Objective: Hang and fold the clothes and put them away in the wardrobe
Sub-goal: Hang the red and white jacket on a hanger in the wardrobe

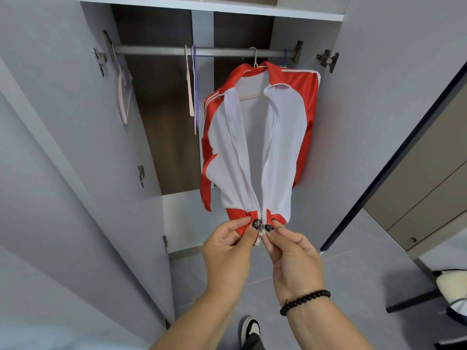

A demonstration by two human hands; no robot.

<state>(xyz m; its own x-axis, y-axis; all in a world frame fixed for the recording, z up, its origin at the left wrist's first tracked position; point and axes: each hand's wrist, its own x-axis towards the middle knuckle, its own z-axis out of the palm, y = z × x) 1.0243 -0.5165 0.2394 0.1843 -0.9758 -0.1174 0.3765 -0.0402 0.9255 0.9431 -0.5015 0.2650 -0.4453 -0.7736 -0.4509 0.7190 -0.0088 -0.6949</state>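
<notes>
A red and white zip jacket (pixel 285 137) hangs on a hanger (pixel 255 59) from the wardrobe rail (pixel 156 50), its front open down to the hem. My left hand (pixel 228 251) pinches the red hem left of the zip. My right hand (pixel 293 258), with a dark bead bracelet on the wrist, pinches the zip end at the hem's right side. Both hands meet at the bottom of the zip (pixel 260 228), pulling the hem toward me.
Several empty hangers (pixel 190 92) hang at the left and middle of the rail. The wardrobe doors (pixel 63 147) stand open on both sides. A dark-framed chair (pixel 434 294) with cloth on it is at the lower right. My shoe (pixel 250 329) rests on the grey floor.
</notes>
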